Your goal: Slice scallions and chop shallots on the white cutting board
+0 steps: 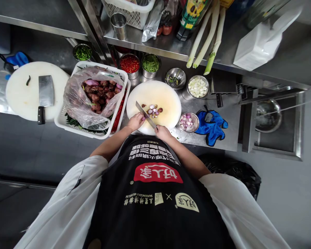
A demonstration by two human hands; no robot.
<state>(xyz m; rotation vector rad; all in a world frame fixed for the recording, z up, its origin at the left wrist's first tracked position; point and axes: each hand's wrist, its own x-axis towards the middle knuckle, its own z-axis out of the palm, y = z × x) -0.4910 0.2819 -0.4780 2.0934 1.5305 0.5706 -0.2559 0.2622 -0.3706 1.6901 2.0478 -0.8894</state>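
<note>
The left hand (136, 120) is resting at the cutting board's front-left edge, its forearm slanting inward and its fingers bunching around a purple shallot (143, 118). The right hand (162, 132) is grasping a knife (146, 115) by its handle at the board's front edge, the blade pointing away and leftward. More shallots (153, 111) are lying near the middle of the cutting board (168, 98), just beyond the blade.

Left of the board, a white basket (60, 121) is holding a plastic bag (74, 98) of unpeeled shallots. By the board's right edge, a steel bowl (196, 121) is holding peeled pinkish pieces. Toward the worktop's (228, 138) back edge, steel containers are holding chopped red chillies (129, 64), green slices (150, 63) and white pieces (197, 86). Blue gloves (212, 124) are lying near the worktop's front-right corner.
</note>
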